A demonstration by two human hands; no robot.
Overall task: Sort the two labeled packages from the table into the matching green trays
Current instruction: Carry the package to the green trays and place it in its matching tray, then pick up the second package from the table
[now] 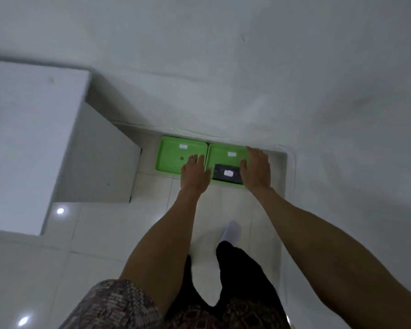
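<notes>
Head view: package [227, 174] lies flat, long axis left-right; both hands spread, flanking it.

Two bright green trays, the left tray [171, 157] and the right tray [226, 154], each with a small white label. A black package [227, 178] carries a white label too. Pale cream glossy floor tiles [119, 229], white wall [223, 67], white cabinet [29, 138]. Black trousers [235, 269], white footwear [231, 231], brown-patterned top [119, 305].
</notes>
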